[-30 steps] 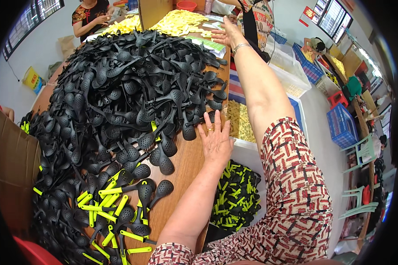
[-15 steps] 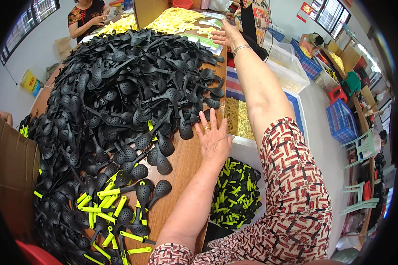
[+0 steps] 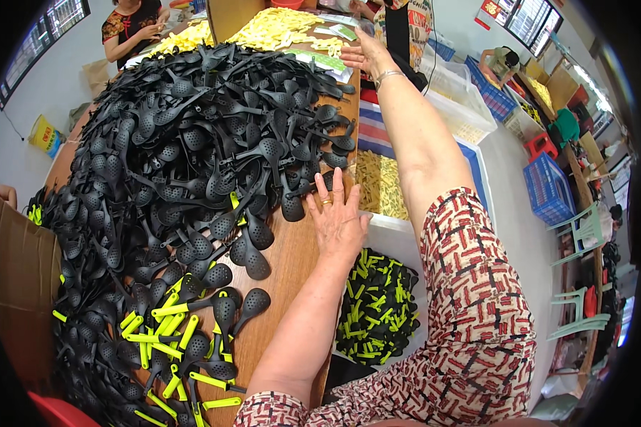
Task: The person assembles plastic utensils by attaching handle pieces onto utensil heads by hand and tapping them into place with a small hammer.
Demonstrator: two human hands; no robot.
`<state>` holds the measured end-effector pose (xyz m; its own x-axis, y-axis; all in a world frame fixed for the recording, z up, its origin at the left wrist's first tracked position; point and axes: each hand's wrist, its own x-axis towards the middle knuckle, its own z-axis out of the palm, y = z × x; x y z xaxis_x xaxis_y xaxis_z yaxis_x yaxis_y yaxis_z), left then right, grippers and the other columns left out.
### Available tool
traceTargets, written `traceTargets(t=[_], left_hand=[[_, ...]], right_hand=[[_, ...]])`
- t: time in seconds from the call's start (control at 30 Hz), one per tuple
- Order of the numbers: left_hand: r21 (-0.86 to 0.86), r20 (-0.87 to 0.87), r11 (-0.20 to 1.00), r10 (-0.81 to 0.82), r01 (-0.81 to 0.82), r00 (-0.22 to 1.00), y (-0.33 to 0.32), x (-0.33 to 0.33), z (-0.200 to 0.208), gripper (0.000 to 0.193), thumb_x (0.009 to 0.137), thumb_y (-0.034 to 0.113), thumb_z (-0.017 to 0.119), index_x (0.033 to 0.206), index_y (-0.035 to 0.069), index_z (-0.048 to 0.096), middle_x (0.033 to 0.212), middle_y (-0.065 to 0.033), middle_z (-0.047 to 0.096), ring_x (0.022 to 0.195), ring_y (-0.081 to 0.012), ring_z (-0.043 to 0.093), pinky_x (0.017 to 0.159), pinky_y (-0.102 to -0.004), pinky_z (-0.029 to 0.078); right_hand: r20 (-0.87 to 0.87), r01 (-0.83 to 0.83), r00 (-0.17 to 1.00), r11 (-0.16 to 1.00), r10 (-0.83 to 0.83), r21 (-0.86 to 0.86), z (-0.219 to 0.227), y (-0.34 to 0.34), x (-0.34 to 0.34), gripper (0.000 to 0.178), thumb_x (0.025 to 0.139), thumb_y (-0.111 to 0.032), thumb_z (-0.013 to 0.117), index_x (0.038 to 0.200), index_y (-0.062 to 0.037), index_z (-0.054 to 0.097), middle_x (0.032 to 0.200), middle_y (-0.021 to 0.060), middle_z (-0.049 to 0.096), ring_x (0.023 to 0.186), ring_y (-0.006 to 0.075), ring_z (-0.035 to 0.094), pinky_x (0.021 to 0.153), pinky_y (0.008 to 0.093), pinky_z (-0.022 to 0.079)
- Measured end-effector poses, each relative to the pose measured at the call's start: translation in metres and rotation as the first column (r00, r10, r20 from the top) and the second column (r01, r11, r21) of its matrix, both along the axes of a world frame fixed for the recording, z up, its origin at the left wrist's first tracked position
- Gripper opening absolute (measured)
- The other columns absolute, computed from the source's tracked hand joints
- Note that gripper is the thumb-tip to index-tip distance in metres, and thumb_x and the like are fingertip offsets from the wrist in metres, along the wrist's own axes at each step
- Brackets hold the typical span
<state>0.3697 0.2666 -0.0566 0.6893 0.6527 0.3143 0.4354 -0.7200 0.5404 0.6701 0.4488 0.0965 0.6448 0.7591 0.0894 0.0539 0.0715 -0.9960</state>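
My left hand [image 3: 338, 220] rests on the right edge of the wooden table [image 3: 285, 277], fingers spread, with its fingertips by a black slotted spoon head at the pile's edge. My right hand [image 3: 367, 57] is stretched far forward over the table's far right edge, fingers apart and thumb raised, near a green and white printed sheet [image 3: 320, 60]. I see nothing held in either hand. A big heap of black slotted spoons [image 3: 171, 149] covers most of the table. Toward the near left, several lime-green handles [image 3: 167, 324] lie among them, some fitted to spoons.
A white bin [image 3: 414, 341] below the table holds black and lime pieces. Beyond it, another container holds pale yellow pieces [image 3: 381, 185]. Yellow pieces [image 3: 274, 30] lie beside a cardboard divider [image 3: 229, 18]. A cardboard box [image 3: 14, 277] stands left. Another person [image 3: 129, 32] works at far left.
The view has shifted slightly, so the table and heap sit a little farther left. Both my hands keep nearly the same pose. At far right, another person's head and arm have moved.
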Motion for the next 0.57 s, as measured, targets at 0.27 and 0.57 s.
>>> traceTargets(t=[0.27,0.57], left_hand=[[0.004,0.008,1.0,0.009,-0.009,1.0,0.0,-0.001,0.0,0.066,0.078,0.027,0.079,0.139,0.012,0.057,0.164,-0.0159,0.017,0.152,-0.0446,0.006,0.119,-0.0635,0.013],[0.048,0.035,0.995,0.083,-0.085,0.996,0.001,0.001,-0.007,0.065,0.074,0.028,0.081,0.134,0.016,0.06,0.161,-0.0154,0.024,0.15,-0.0435,0.014,0.117,-0.0595,0.019]], right_hand=[[-0.039,-0.029,0.999,0.999,0.03,0.026,-0.011,0.008,0.01,0.078,0.099,-0.048,0.057,0.152,0.0001,0.026,0.124,0.0267,0.063,0.107,0.0357,0.067,0.084,0.0448,0.061],[0.307,0.164,0.93,0.975,-0.203,0.149,-0.019,0.029,0.005,0.107,0.078,-0.043,0.085,0.152,0.0039,0.023,0.118,0.0236,0.059,0.091,0.0256,0.068,0.066,0.0322,0.06]])
